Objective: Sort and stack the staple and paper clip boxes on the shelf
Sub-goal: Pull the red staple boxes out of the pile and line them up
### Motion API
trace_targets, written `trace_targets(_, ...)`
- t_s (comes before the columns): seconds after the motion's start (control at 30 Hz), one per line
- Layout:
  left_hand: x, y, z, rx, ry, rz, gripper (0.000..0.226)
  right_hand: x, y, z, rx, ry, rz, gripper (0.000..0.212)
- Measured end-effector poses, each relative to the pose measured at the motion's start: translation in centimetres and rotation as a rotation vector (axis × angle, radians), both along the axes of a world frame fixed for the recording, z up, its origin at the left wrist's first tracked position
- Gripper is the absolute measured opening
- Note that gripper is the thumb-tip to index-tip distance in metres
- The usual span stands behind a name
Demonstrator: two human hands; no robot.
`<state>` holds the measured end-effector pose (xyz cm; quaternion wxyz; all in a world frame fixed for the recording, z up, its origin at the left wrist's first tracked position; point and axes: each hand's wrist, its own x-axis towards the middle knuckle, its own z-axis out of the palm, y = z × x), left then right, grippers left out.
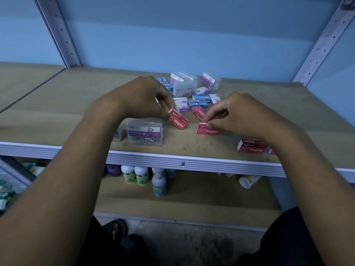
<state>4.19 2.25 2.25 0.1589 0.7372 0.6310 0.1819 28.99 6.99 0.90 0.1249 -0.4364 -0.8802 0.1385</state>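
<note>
clear box half hidden behind left forearm

Second clear case: mostly hidden behind left forearm.
Red box at right: largely covered by right wrist.
Rear box labels: print blurred, largely unreadable.

A single wide-angle view came from the person's head, looking forward and down onto the brown shelf board at close range. Both forearms reached up from the lower corners, and the left hand and right hand sat near the middle. The blue back wall filled the top; the lower shelf and floor showed beneath. Edges bowed with the lens.
</note>
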Motion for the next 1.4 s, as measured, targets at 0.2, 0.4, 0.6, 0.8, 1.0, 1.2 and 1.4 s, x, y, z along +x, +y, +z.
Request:
trace_targets(0.2, -0.2, -0.1, -0.3, -0.039, 0.060, 0.059, 0.016, -0.1, 0.1, 0.0, -0.001, -0.005, 0.001, 0.012)
trace_targets(0.4, 0.5, -0.2, 0.1, -0.080, -0.078, 0.032, 0.018, -0.1, 0.1, 0.0, 0.000, -0.005, 0.007, 0.013)
trace_targets(0.6, 1.5, 0.1, -0.3, -0.082, -0.034, -0.003, 0.019, 0.0, 0.2, -0.1, 0.008, -0.001, 0.013, 0.013)
trace_targets(0.8, 1.9, 0.4, -0.8, -0.040, 0.035, -0.030, 0.019, 0.0, 0.4, -0.1, -0.009, 0.028, 0.004, 0.014)
trace_targets(1.0, 2.7, 0.7, -0.9, 0.082, 0.061, -0.026, 0.020, 0.0, 0.4, -0.2, 0.011, 0.036, 0.000, 0.013)
trace_targets(1.2, 4.6, 1.1, -0.3, 0.175, 0.041, -0.087, 0.019, 1.4, 0.3, 0.5, 0.009, 0.064, -0.024, 0.014)
trace_targets(1.4, 7.5, 1.7, -0.2, 0.219, 0.024, -0.144, 0.020, 4.3, 0.0, 1.1, -0.013, 0.088, -0.101, 0.011)
